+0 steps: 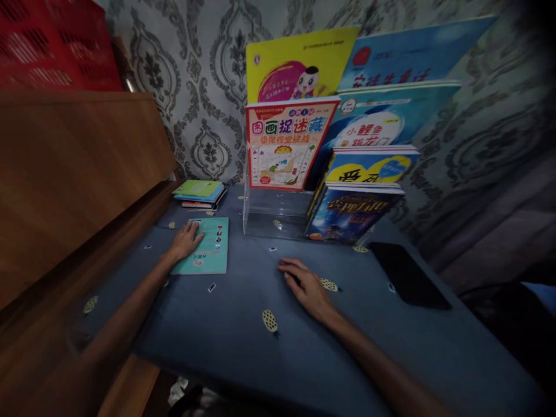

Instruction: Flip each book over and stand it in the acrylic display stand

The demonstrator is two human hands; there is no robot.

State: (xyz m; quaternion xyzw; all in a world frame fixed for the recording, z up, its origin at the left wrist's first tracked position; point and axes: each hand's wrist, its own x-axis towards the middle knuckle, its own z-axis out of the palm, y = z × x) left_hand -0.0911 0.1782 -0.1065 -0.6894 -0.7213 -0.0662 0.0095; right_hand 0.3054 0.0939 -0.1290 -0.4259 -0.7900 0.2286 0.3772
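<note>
The left hand (186, 240) lies flat, fingers spread, on the teal booklet (207, 246), which rests on the desk (243, 347) beside a small book stack (200, 194). The right hand (307, 287) rests loose and empty on the cloth. Apparently the booklet is about to be lifted; that calls for curling fingers under its edge toward the clear display rack (278, 214).

A home room: damask wallpaper (208, 75), a wooden headboard (73, 174), and children's books (284, 145) in a clear rack (271, 217).
</note>
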